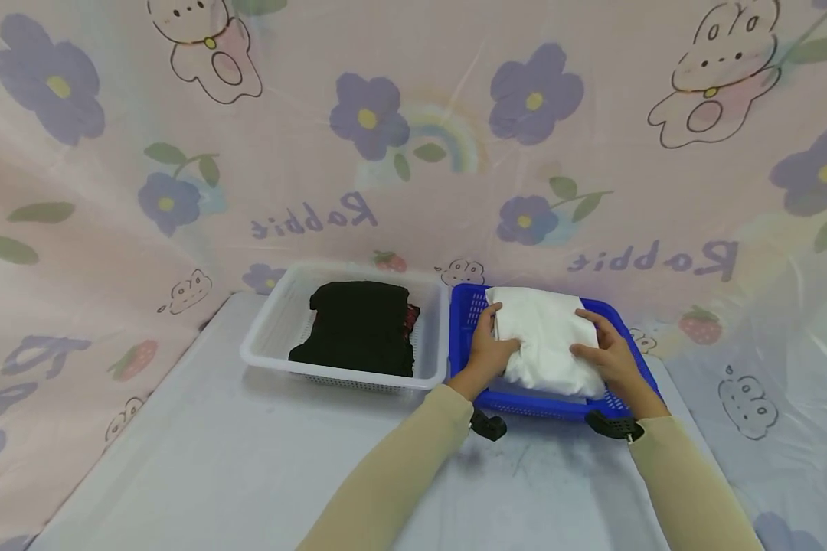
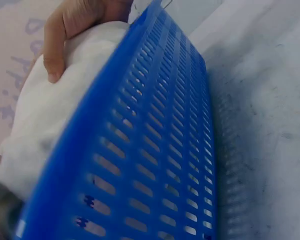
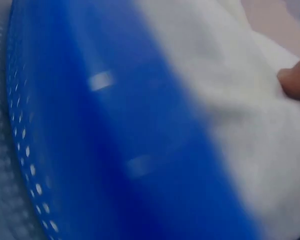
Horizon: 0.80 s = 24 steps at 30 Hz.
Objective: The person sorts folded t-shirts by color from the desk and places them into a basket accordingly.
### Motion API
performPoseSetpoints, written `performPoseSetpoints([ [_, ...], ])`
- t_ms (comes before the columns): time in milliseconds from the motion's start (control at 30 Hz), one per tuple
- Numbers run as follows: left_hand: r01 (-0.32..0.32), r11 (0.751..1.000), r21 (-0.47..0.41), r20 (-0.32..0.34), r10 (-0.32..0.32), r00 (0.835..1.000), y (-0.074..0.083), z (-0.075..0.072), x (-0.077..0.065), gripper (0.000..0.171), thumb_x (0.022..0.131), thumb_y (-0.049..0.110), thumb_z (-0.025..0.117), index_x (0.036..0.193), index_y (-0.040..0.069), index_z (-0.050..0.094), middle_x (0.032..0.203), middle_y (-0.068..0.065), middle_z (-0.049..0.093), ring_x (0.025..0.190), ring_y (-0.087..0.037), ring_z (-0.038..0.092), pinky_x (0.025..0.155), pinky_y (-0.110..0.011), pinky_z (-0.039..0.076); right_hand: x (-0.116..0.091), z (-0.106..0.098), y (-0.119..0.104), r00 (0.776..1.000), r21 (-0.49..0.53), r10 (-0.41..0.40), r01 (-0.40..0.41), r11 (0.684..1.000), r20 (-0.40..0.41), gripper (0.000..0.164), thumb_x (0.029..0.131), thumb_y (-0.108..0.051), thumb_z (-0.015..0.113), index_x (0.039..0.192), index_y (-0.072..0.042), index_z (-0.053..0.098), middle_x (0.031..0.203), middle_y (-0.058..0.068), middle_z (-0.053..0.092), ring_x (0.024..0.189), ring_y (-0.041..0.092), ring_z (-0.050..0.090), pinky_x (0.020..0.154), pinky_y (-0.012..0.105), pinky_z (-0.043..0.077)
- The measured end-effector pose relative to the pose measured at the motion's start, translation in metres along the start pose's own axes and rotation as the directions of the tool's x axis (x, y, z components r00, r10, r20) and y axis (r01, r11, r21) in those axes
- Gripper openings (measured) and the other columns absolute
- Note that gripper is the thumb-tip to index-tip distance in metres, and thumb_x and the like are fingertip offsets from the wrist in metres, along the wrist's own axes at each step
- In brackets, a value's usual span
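Note:
A folded white cloth item point(image 1: 546, 337), probably a garment, lies in or just above the blue basket point(image 1: 524, 404); I cannot tell whether it touches the bottom. My left hand point(image 1: 488, 353) grips its left side, thumb on top. On the opposite side my right hand point(image 1: 613, 358) holds the edge, with its thumb also over the upper face. The left wrist view shows the white cloth point(image 2: 55, 95) bulging above the slotted basket wall point(image 2: 155, 135), a hand at its far end. In the right wrist view the cloth point(image 3: 240, 125) is blurred beside the blue rim point(image 3: 125, 125).
To the left stands a white basket point(image 1: 262, 353) holding folded black clothing point(image 1: 361, 329), with a red patterned piece point(image 1: 411, 317) peeking out at its right. Both baskets rest on a white-covered table point(image 1: 248, 459), against a printed curtain point(image 1: 427, 199).

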<state>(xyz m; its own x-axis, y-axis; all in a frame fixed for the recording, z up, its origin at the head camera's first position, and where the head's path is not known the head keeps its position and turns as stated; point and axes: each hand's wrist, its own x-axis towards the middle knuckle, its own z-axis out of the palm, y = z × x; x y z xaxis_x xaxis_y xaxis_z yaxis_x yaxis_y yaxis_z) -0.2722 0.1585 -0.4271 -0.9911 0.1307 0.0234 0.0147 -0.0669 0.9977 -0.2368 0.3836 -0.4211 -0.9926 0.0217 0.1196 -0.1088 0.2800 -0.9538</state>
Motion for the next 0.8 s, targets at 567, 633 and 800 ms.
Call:
performPoseSetpoints([
  [567,0.231,0.963,0.136,0.000,-0.233,0.972,-0.019,0.002,0.011,0.074,0.077,-0.005,0.073,0.138,0.027,0.046,0.152,-0.007,0.040,0.130,-0.033,0.046,0.081,-0.040,0.051,0.003,0.008,0.017,0.978,-0.237,0.210,-0.204,0.950,-0.002,0.075,0.089,-0.012,0.067,0.152,-0.015,0.027,0.154,0.024,0.026,0.120,0.034,0.049,0.098,0.047,0.045],
  [633,0.249,0.949,0.196,-0.008,-0.252,0.968,-0.020,0.003,0.011,0.075,0.076,-0.004,0.074,0.137,0.028,0.046,0.149,-0.006,0.042,0.120,-0.032,0.053,0.074,-0.039,0.050,0.003,0.008,0.015,0.970,-0.275,0.241,-0.226,0.934,0.022,0.075,0.089,-0.012,0.066,0.153,-0.013,0.025,0.158,0.027,0.015,0.134,0.048,0.033,0.106,0.062,0.031],
  [800,0.257,0.916,0.308,0.004,-0.272,0.962,-0.020,0.004,0.012,0.076,0.076,-0.001,0.076,0.139,0.028,0.044,0.143,-0.010,0.048,0.098,-0.027,0.056,0.070,-0.039,0.048,0.005,0.007,0.017,0.953,-0.317,0.300,-0.275,0.908,0.034,0.076,0.089,-0.010,0.066,0.152,-0.010,0.025,0.159,0.026,0.000,0.142,0.054,0.004,0.108,0.070,0.012],
])
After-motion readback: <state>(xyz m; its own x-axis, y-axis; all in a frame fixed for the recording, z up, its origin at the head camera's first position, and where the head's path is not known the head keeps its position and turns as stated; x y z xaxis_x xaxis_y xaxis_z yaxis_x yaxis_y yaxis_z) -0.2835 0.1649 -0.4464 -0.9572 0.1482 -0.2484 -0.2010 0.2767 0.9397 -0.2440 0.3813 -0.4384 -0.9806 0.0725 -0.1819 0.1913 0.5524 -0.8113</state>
